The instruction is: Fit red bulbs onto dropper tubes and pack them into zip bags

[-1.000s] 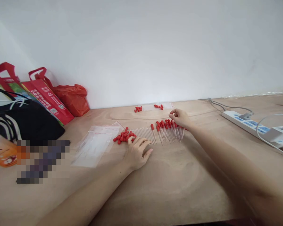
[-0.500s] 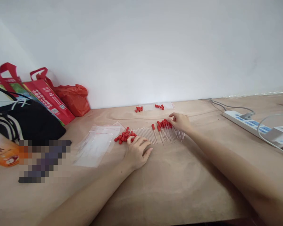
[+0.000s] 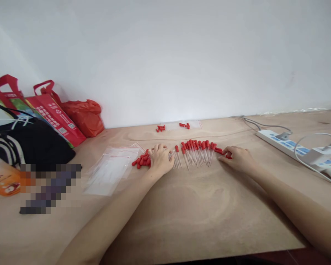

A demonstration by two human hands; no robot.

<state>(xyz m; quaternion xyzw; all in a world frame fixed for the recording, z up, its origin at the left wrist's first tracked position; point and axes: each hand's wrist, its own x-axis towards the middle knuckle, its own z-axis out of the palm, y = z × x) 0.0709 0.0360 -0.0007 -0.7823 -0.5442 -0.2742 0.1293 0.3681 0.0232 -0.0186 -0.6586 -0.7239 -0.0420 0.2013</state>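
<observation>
My left hand (image 3: 162,160) lies over a row of thin clear tubes (image 3: 177,159), fingers stretched forward and apart. A pile of red rubber bulbs (image 3: 142,160) touches its left side, partly hidden by the hand. Right of the tubes, several droppers (image 3: 195,152) are fanned out side by side, their red bulbs towards the wall. My right hand (image 3: 237,159) is just right of that fan, thumb and fingers curled around a red rubber bulb (image 3: 228,156). More red bulbs (image 3: 218,150) lie at its fingertips.
Clear zip bags (image 3: 110,173) lie left of the bulb pile. By the wall are another clear bag (image 3: 172,126) and loose red bulbs (image 3: 160,128). A power strip (image 3: 287,144) with cables stands right. Shopping bags (image 3: 55,114) and a black bag (image 3: 44,143) are at the left.
My right hand has moved right and towards me, away from the droppers, uncovering the right part of the fan. My left hand has shifted slightly forward over the tubes.
</observation>
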